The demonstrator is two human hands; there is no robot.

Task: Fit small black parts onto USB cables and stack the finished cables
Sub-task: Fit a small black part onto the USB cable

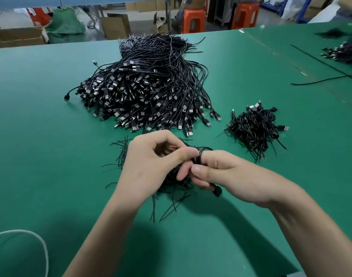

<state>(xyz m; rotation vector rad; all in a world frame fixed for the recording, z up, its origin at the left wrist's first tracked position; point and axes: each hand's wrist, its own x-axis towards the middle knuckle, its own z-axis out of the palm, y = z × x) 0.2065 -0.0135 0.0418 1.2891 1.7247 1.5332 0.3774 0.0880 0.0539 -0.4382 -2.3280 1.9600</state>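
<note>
Worktop (51,116): green mat, seam at far right.
USB cable pile (147,90): large, far centre.
Coiled-cable heap (255,128): small, right.
Left hand (151,162): curled, pinching the coiled cable (203,153).
Right hand (227,176): gripping that cable, near centre.
Room: 2 orange stools (193,19), cardboard boxes (17,36) beyond.

— How do our arms lie?
— Both forearms bare, reaching forward and converging in front of us.
— And our hands?
— Our left hand (149,162) is curled, back up, its thumb stretched across to press on the looped cable (204,151). Our right hand (231,176) grips that cable, which is looped round its forefinger. Its thumb lies flat, touching a left fingertip.
</note>
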